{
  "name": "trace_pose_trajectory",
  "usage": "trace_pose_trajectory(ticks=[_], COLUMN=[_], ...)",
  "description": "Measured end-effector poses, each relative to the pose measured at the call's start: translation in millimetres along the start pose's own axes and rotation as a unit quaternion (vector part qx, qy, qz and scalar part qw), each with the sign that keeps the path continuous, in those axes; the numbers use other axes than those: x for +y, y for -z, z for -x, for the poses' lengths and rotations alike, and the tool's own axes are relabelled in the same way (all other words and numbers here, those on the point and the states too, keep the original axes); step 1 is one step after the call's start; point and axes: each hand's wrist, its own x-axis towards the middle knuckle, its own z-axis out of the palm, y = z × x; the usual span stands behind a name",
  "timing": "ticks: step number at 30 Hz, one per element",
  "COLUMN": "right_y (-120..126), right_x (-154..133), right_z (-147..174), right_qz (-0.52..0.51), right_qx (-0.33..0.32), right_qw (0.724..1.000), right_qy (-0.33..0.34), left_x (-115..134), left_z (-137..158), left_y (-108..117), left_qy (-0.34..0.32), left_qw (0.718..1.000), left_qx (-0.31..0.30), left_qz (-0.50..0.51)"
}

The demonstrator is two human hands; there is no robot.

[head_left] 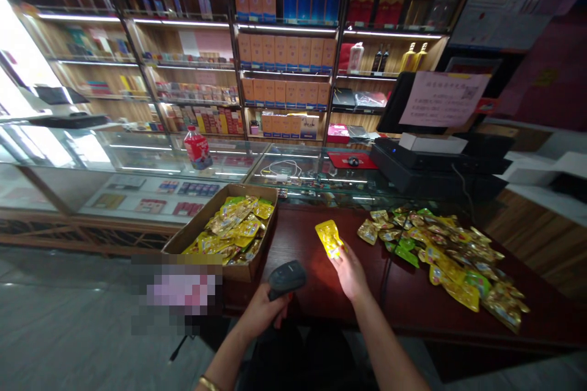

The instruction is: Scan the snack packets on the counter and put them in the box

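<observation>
My left hand (265, 310) is wrapped round the handle of a dark barcode scanner (288, 277), whose head points to the right. In my right hand (349, 274) is a yellow snack packet (328, 238), pinched at its lower edge above the dark red table (293, 226). Light falls on the packet. To the left of the scanner, a cardboard box (263, 256) holds several yellow and green packets (233, 226). A loose pile of gold, yellow and green packets (440, 250) lies right of my right hand.
Behind the table runs a glass display counter (229, 156) with a red bottle (197, 148) on it. A mouse (353, 161) sits on a red mat, left of a monitor (394, 104) with a paper sheet on it. Shelves of boxed goods (287, 52) line the wall.
</observation>
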Motion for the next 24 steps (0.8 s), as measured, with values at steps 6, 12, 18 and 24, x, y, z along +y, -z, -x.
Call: trace_pose_trajectory(ticks=[6, 12, 18, 24], right_y=[-6, 3, -72, -230], right_x=[-3, 0, 3, 19], right_z=[0, 0, -26, -69], right_qz=[0.009, 0.025, 0.059, 0.201], right_qx=[0.031, 0.038, -0.02, -0.19], right_qw=[0.999, 0.999, 0.995, 0.961], right_qy=[-0.003, -0.012, -0.077, 0.018], left_x=[1, -1, -9, -7], left_z=[0, -4, -10, -8], left_y=[-1, -8, -11, -11], left_qy=[0.002, 0.021, 0.041, 0.04], left_qw=[1.0, 0.998, 0.996, 0.995], left_qx=[0.015, 0.05, 0.072, 0.085], left_qz=[0.007, 0.025, 0.038, 0.032])
